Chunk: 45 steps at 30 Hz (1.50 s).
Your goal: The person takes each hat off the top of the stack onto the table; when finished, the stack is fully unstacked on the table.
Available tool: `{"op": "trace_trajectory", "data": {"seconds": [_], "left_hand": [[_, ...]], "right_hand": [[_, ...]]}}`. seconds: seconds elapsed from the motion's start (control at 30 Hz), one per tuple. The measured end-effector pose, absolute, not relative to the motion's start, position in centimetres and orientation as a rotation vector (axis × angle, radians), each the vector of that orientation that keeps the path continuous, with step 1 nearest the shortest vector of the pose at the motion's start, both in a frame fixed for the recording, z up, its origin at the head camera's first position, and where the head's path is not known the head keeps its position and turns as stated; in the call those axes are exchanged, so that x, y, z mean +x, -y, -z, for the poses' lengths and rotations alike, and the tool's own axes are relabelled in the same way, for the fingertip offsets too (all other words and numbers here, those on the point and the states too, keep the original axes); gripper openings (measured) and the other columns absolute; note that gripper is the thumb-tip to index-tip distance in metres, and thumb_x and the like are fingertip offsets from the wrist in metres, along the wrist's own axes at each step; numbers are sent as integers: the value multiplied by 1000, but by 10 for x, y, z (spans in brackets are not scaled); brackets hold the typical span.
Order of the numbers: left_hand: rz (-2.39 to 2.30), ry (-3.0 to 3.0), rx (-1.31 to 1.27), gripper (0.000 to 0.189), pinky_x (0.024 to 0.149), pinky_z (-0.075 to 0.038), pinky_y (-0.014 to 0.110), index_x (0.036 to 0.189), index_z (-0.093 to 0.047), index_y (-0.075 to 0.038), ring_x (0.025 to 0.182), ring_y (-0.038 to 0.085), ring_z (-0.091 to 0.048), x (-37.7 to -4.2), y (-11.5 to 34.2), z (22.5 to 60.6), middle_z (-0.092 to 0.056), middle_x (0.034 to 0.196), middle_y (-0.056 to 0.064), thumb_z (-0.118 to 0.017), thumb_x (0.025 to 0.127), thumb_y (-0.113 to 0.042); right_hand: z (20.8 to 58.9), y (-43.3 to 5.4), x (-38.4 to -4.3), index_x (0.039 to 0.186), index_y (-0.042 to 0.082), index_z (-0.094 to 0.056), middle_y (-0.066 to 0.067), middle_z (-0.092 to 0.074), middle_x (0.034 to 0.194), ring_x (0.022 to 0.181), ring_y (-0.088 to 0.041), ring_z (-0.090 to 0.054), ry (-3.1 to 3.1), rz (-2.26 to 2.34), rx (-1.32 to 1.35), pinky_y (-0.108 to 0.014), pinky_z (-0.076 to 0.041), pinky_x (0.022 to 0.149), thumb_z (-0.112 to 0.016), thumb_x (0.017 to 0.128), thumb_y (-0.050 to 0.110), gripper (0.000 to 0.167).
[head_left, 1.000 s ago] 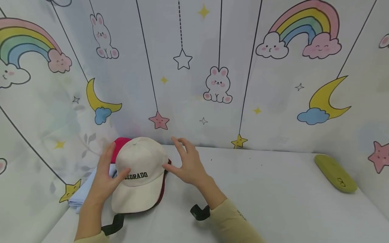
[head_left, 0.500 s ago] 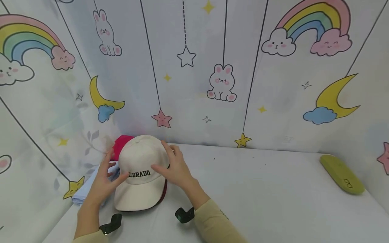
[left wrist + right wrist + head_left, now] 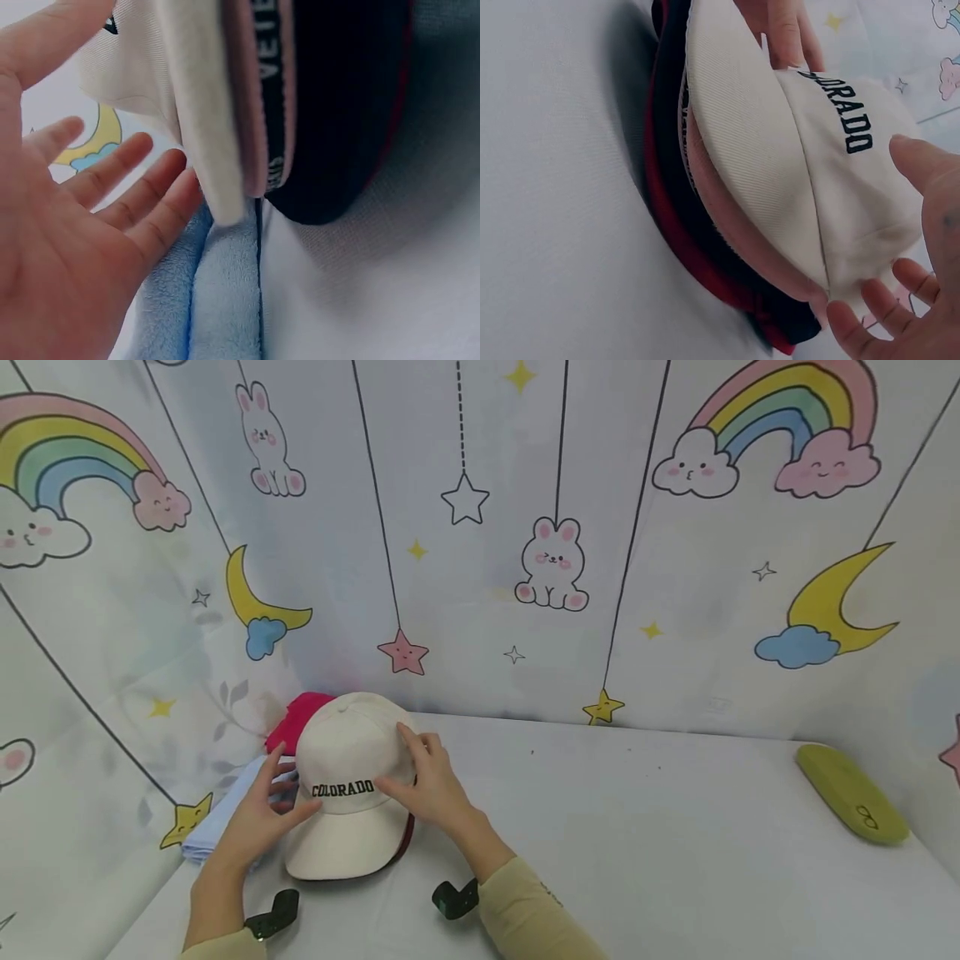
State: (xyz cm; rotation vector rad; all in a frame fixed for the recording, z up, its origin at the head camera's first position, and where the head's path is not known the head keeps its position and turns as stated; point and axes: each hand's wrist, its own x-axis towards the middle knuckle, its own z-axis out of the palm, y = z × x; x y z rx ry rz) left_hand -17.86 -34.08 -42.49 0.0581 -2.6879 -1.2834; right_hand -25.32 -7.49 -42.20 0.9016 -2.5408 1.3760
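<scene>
A cream baseball cap (image 3: 345,735) lettered COLORADO tops a stack of nested caps at the table's back left. Below it, a pink brim (image 3: 742,232), a navy brim (image 3: 671,150) and a dark red brim (image 3: 697,270) show in the right wrist view. My left hand (image 3: 258,814) is beside the stack's left side, fingers spread and thumb near the lettering. On the other side, my right hand (image 3: 435,785) has its thumb at the cap's front and fingers along its side; whether they touch is unclear. Neither hand grips anything.
Folded pale blue fleecy cloth (image 3: 225,818) lies left of the stack, by the wall. Bright pink-red fabric (image 3: 296,727) shows behind the cream cap. A green glasses case (image 3: 851,793) lies at the far right. A patterned backdrop (image 3: 480,577) rises behind the white table (image 3: 675,860).
My right hand has moved left to the cream cap's side. The left hand has lowered slightly, and more pink-red fabric shows behind. The whole head view has shifted slightly.
</scene>
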Motion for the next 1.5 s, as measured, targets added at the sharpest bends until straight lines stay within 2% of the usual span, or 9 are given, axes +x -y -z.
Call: {"op": "trace_trajectory", "data": {"seconds": [0.2, 0.47, 0.67, 0.8, 1.07, 1.27, 1.5], "left_hand": [[1214, 2771, 94, 105, 94, -51, 56, 161, -13, -6, 121, 46, -50, -179, 340, 421, -39, 145, 30, -80, 86, -38], [1075, 2947, 182, 100, 92, -51, 57, 153, -24, 6, 111, 38, -57, -178, 342, 414, -51, 135, 31, -78, 86, -47], [1021, 3020, 233, 100, 86, -53, 49, 147, -31, 13, 102, 32, -58, -177, 339, 409, -58, 121, 25, -74, 87, -53], [1028, 3024, 254, 98, 83, -53, 45, 146, -34, 12, 100, 31, -56, -177, 339, 407, -58, 119, 23, -75, 86, -54], [1056, 2972, 222, 94, 82, -55, 43, 148, -37, 6, 104, 33, -57, -175, 339, 404, -52, 133, 29, -75, 87, -53], [1087, 2902, 201, 91, 79, -54, 39, 148, -37, 4, 102, 31, -57, -172, 339, 395, -54, 129, 26, -76, 87, -51], [1016, 2789, 91, 89, 78, -54, 43, 149, -36, 5, 105, 36, -58, -170, 333, 382, -54, 128, 27, -77, 88, -45]], "right_hand": [[425, 76, -253, 157, 15, -34, -10, -43, 131, 106, -17, -46, 2520, -1439, 922, -31, -49, 89, -74, 93, 39, 80], [426, 78, -251, 157, 16, -36, -11, -40, 127, 107, -18, -45, 2521, -1494, 906, -32, -48, 89, -74, 92, 36, 77], [426, 81, -250, 157, 19, -37, -10, -37, 126, 108, -18, -45, 2541, -1528, 878, -33, -49, 89, -74, 92, 36, 77], [427, 83, -249, 156, 19, -38, -10, -37, 125, 109, -19, -44, 2536, -1534, 863, -33, -48, 88, -76, 91, 36, 77], [422, 83, -247, 157, 20, -36, -10, -36, 129, 118, -22, -40, 2488, -1540, 881, -39, -47, 95, -74, 92, 38, 77], [411, 82, -245, 158, 21, -35, -11, -36, 131, 120, -24, -39, 2457, -1527, 911, -42, -47, 97, -74, 93, 37, 78], [392, 75, -242, 159, 23, -34, -9, -37, 129, 115, -20, -40, 2375, -1538, 953, -35, -47, 92, -76, 91, 34, 80]]}}
